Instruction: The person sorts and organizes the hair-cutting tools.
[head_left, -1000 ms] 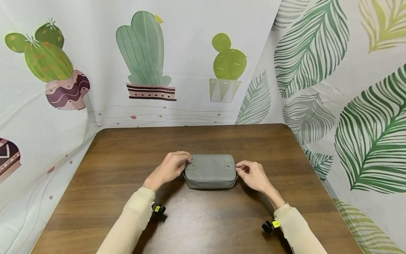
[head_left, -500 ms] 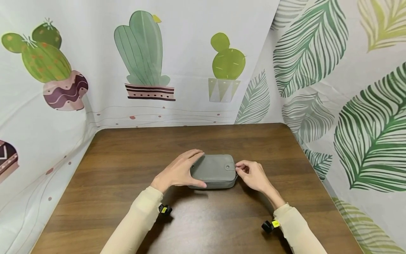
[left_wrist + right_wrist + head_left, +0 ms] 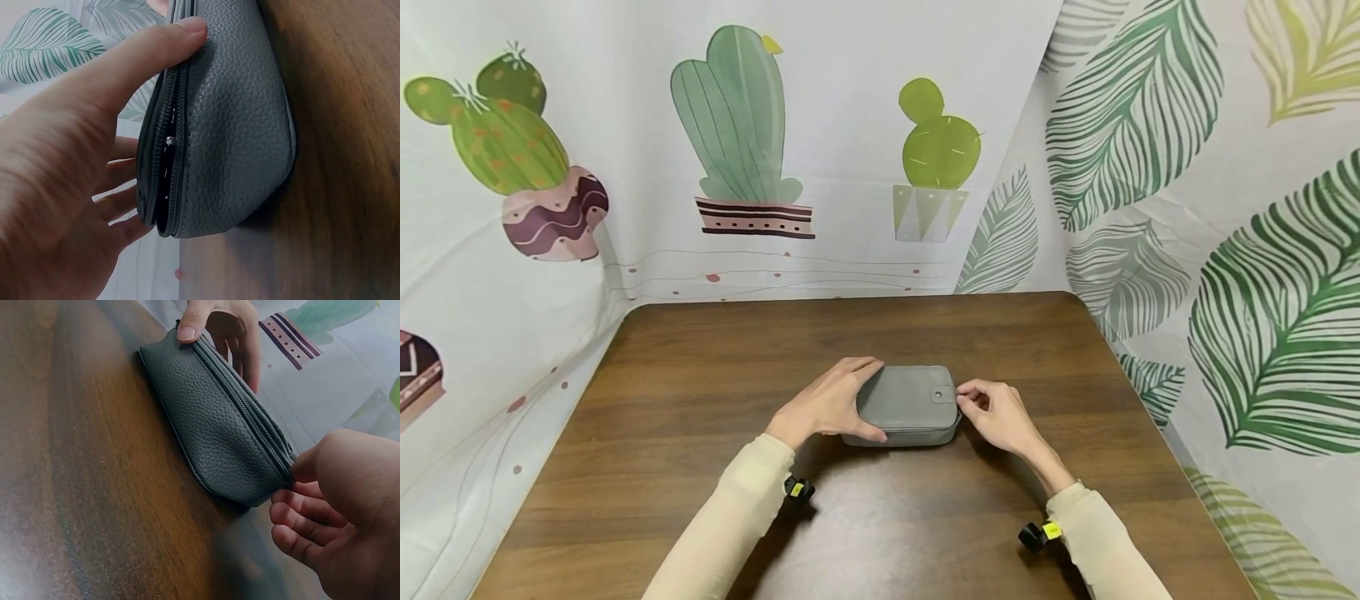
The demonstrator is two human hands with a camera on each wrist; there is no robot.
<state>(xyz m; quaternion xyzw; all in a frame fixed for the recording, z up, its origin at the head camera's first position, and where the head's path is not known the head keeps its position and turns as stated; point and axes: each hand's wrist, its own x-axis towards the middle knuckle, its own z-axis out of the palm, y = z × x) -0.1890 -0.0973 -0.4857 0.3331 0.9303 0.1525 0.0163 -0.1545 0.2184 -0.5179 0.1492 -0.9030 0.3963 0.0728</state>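
A grey pebbled-leather zip pouch (image 3: 904, 402) lies on the brown wooden table in the head view, with a snap tab visible at its right. My left hand (image 3: 829, 403) grips its left end, thumb on the front side and fingers reaching over to the far side. In the left wrist view, the zipper (image 3: 177, 125) teeth stand parted at that end, with a narrow dark gap. My right hand (image 3: 997, 414) pinches the right end of the pouch, thumb and forefinger at the end of the zipper (image 3: 253, 415); whatever lies between these fingertips is hidden.
The wooden table (image 3: 715, 350) extends around the pouch. Behind it hangs a white cloth (image 3: 850, 150) printed with cacti, and at the right a leaf-patterned cloth (image 3: 1285, 317). A black wrist camera (image 3: 1036, 536) sits beside the right sleeve.
My left hand has shifted rightward from the pouch's left corner, spreading thumb and fingers over that end and covering its left snap tab. The right hand has stayed at the right end.
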